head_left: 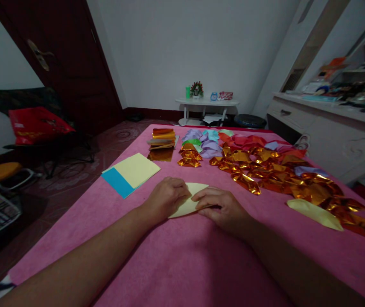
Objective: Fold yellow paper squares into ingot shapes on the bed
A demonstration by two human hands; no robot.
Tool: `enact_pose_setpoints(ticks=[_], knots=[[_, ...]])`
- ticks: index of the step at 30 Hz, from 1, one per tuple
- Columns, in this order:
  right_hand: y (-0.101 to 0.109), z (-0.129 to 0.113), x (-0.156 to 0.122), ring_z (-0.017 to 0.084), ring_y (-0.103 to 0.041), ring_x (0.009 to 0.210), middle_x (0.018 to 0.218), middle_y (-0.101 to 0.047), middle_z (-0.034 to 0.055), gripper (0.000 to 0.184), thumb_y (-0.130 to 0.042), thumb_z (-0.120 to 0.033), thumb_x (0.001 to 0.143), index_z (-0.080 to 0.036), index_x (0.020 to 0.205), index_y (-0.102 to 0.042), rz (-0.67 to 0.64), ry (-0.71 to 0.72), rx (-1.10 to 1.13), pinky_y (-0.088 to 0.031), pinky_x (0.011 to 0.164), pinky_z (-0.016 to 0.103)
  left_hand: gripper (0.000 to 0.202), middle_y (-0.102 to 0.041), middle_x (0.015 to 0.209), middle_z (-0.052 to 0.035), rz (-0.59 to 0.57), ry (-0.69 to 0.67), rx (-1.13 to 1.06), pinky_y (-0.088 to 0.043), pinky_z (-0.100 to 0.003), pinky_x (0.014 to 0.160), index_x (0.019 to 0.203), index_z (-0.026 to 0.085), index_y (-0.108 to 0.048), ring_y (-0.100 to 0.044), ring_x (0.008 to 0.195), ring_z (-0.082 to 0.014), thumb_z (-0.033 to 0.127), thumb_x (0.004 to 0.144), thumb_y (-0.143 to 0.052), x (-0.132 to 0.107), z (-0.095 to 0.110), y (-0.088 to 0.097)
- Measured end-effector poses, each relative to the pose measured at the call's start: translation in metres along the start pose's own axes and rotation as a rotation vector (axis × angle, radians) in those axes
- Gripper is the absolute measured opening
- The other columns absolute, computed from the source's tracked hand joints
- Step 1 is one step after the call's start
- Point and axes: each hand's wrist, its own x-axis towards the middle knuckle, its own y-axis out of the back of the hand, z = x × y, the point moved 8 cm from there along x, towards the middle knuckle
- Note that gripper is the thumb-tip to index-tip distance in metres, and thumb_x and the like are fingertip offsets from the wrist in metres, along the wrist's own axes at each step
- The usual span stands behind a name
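Observation:
A pale yellow sheet of paper [187, 207], partly folded, lies on the pink cloth between my hands. My left hand [167, 196] is closed at its left side, fingers curled down on the paper. At the right edge, my right hand [219, 208] pinches the sheet between thumb and fingers. Parts of the paper are hidden under both hands. To the left lies a stack of yellow paper [140, 168] with a blue sheet [117, 181] showing. Beyond it is a pile of gold foil sheets [162, 147]. Folded gold foil pieces [275, 177] and a folded yellow piece [315, 214] lie to the right.
The pink-covered table [182, 264] fills the foreground. Purple, green and red folded papers [244, 140] lie at its far side. A small white table [206, 102] stands by the wall, a red bag [38, 125] on a chair to the left, a white cabinet [326, 123] to the right.

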Motion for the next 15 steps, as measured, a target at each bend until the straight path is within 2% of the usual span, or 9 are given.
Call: enact_pose_setpoints(ticks=[5,9,11,13,15], knots=[[0.009,0.017,0.001,0.018,-0.063,0.085,0.093,-0.068,0.003,0.014,-0.059,-0.017,0.078,-0.022,0.078,-0.072,0.091,-0.175,0.108,-0.049,0.075,0.029,0.033,-0.065,0.088,-0.0069,-0.084,0.136,-0.328,-0.045,-0.026,0.074,0.093,0.017,-0.071,-0.059,0.081,-0.0159,0.006,0.076,-0.045,0.001,-0.02,-0.002],[0.014,0.028,0.001,0.017,-0.059,0.073,0.08,-0.063,0.0031,0.017,-0.056,-0.024,0.081,-0.019,0.072,-0.07,0.141,-0.227,0.097,-0.047,0.064,0.027,0.029,-0.065,0.095,-0.0059,-0.255,0.165,-0.613,-0.045,-0.026,0.079,0.083,0.016,-0.07,-0.059,0.087,-0.0164,0.003,0.069,-0.048,-0.003,-0.026,0.007],[0.015,0.031,0.001,0.017,-0.057,0.071,0.076,-0.061,0.0025,0.018,-0.057,-0.026,0.081,-0.019,0.069,-0.069,0.158,-0.244,0.089,-0.045,0.061,0.026,0.027,-0.064,0.098,-0.0054,-0.337,0.174,-0.667,-0.045,-0.024,0.076,0.09,0.016,-0.069,-0.058,0.087,-0.0169,0.008,0.069,-0.055,-0.006,-0.025,0.012],[0.015,0.031,0.001,0.016,-0.056,0.07,0.076,-0.06,0.0022,0.019,-0.057,-0.027,0.081,-0.019,0.067,-0.067,0.161,-0.245,0.08,-0.043,0.06,0.026,0.035,-0.063,0.101,-0.0051,-0.387,0.193,-0.669,-0.045,-0.024,0.074,0.102,0.018,-0.067,-0.057,0.088,-0.0181,0.017,0.067,-0.066,-0.009,-0.024,0.016],[0.016,0.029,0.002,0.015,-0.053,0.067,0.073,-0.058,0.0018,0.025,-0.055,-0.029,0.083,-0.018,0.062,-0.063,0.166,-0.233,0.057,-0.041,0.059,0.026,0.042,-0.062,0.104,-0.0057,-0.404,0.211,-0.665,-0.044,-0.024,0.074,0.106,0.019,-0.066,-0.056,0.09,-0.0193,0.027,0.065,-0.072,-0.009,-0.024,0.016]])
